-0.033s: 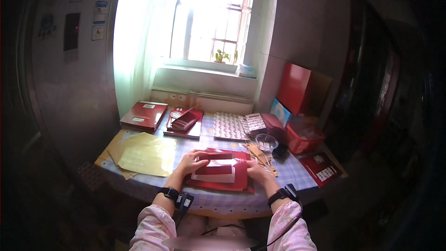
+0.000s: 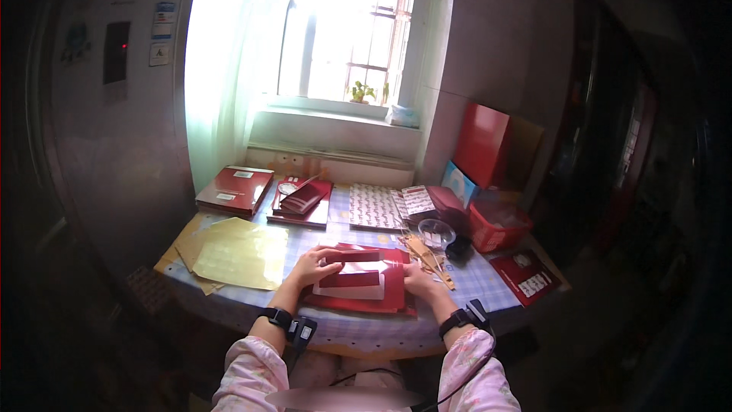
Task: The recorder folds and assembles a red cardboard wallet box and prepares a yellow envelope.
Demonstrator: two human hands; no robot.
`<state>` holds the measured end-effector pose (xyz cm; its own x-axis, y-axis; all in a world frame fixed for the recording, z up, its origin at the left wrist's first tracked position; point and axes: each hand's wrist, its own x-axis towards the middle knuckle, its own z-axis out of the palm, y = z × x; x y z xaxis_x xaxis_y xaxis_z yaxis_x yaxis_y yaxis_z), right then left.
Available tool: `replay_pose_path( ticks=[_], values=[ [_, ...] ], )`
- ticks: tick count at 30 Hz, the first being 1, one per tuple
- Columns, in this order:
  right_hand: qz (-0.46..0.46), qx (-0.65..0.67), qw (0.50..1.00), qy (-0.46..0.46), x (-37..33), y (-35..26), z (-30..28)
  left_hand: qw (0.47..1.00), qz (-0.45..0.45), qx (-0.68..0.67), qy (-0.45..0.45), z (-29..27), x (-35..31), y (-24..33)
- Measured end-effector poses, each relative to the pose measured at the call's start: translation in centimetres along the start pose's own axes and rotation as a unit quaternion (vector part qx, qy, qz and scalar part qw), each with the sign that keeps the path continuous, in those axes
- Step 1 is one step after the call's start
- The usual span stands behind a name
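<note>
A flat red card folder (image 2: 393,297) with white areas and darker red strips lies in front of me, near the table's front edge. My left hand (image 2: 311,267) grips its left side, thumb and fingers over the upper left part, next to a dark red strip (image 2: 349,280). At the right edge, my right hand (image 2: 419,280) holds the folder; its fingertips are partly hidden. More red card shows beneath the folder's lower edge. Yellow sheets (image 2: 240,255) lie to the left of my left hand. Brown strips (image 2: 428,259) lie just beyond my right hand.
Red flat boxes (image 2: 236,187) and a red booklet (image 2: 305,197) sit at the back left. Patterned sheets (image 2: 372,206), a clear plastic bowl (image 2: 437,233), a red basket (image 2: 499,227) and a red card (image 2: 524,278) lie rightward. A checkered cloth (image 2: 474,286) covers the table.
</note>
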<state>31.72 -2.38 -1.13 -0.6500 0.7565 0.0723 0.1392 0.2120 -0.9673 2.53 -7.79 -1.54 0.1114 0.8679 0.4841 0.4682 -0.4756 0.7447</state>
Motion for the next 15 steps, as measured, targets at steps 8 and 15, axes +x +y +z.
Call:
replay_pose_path(
  ticks=[8,15],
  values=[
    [-0.33,-0.527,0.783,-0.014,1.4,0.5,1.1,0.995,0.025,0.088,-0.042,-0.2,-0.2,1.2],
    [-0.275,-0.444,0.852,-0.026,1.5,-0.3,2.0,0.989,0.035,0.122,-0.069,-0.5,-0.2,0.1]
  ],
)
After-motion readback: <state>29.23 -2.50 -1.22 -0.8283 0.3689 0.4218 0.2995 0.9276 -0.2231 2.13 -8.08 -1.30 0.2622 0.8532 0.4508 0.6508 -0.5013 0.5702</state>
